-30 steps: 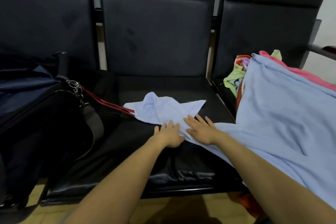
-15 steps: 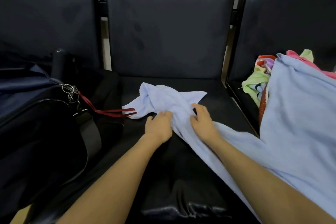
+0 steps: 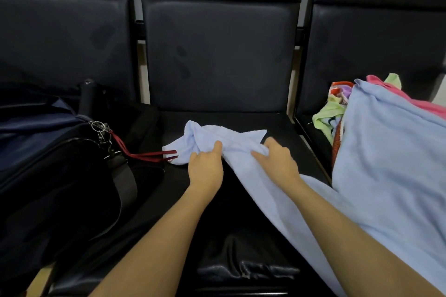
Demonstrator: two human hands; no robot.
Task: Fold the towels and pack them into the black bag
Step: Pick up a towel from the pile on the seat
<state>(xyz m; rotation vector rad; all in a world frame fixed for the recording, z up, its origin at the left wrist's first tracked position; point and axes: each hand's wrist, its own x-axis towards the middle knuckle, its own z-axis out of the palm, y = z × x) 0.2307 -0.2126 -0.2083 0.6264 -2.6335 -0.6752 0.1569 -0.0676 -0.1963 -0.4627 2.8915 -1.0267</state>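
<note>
A large light blue towel (image 3: 376,166) drapes from a pile on the right seat across the middle black seat (image 3: 241,236), its bunched end lying near the seat's back. My left hand (image 3: 205,169) grips the bunched end, thumb on top. My right hand (image 3: 277,161) clutches a fold of the same towel just to the right. The black bag (image 3: 55,188) sits on the left seat, with a strap and metal clips on its near edge.
Under and behind the blue towel on the right seat lie more towels: a pink one (image 3: 424,103), a green one (image 3: 325,120) and an orange-patterned one (image 3: 340,87). A red strap (image 3: 144,154) trails from the bag toward the towel. Padded seat backs (image 3: 217,55) rise behind.
Both hands went from lying flat on the towel to curling round its cloth and gathering it. The view has moved closer and slightly right of the bag.
</note>
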